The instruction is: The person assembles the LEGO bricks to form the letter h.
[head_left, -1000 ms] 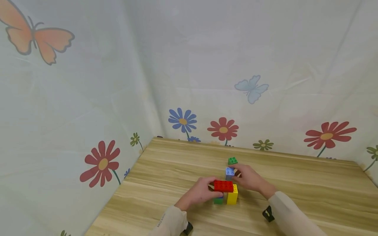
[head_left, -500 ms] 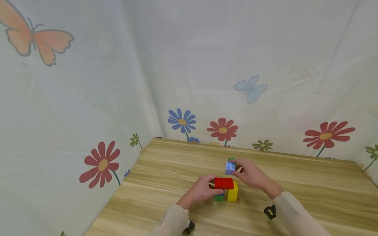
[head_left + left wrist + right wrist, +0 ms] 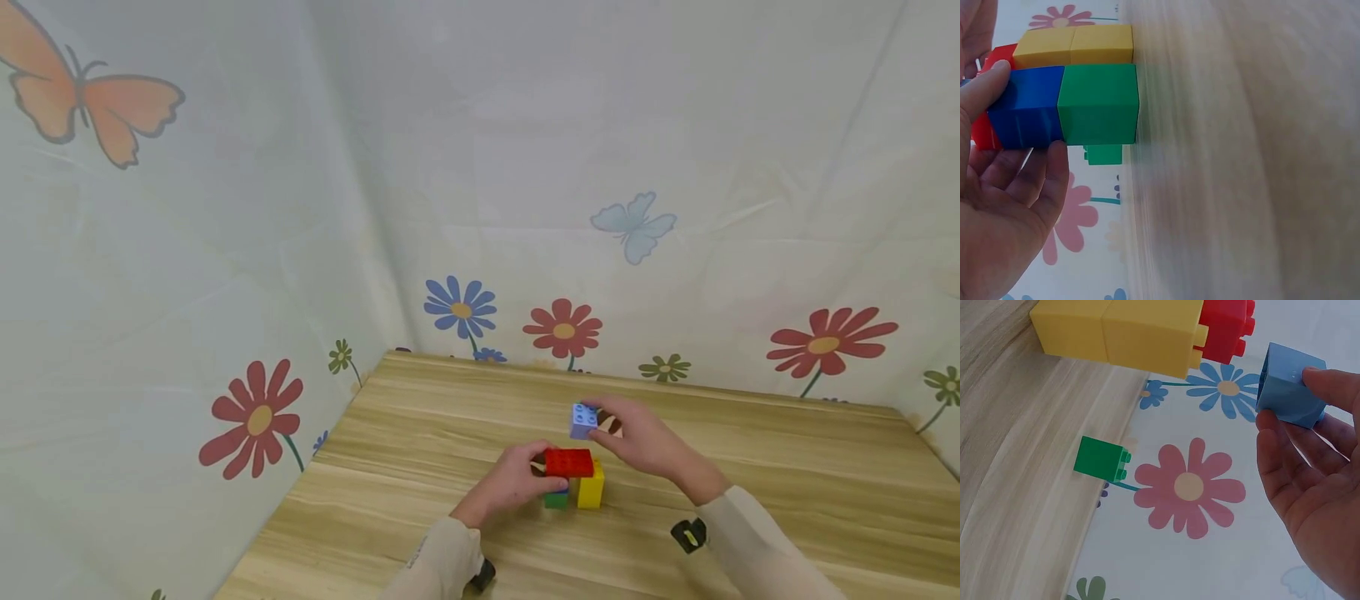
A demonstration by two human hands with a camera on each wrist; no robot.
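Note:
A small arch of toy building bricks stands on the table: a red brick (image 3: 568, 462) bridges a yellow stack (image 3: 591, 490) and a blue brick (image 3: 1029, 103) over a green brick (image 3: 1100, 103). My left hand (image 3: 517, 479) grips the arch's left end, thumb in front at the red and blue bricks, fingers behind. Beyond the arch, my right hand (image 3: 637, 437) pinches a light blue brick (image 3: 1291, 384) between thumb and fingers, above table level. Its hollow underside faces the table, studs up.
A loose green brick (image 3: 1100, 458) sits on the wooden table (image 3: 450, 400) behind the arch, hidden in the head view by the light blue brick. A curtain (image 3: 480, 208) with printed flowers and butterflies hangs along the table's back and left edges.
My right hand has lifted the light blue brick up from beside the arch and slightly away, so it now covers the loose green brick. My left hand keeps its grip on the arch.

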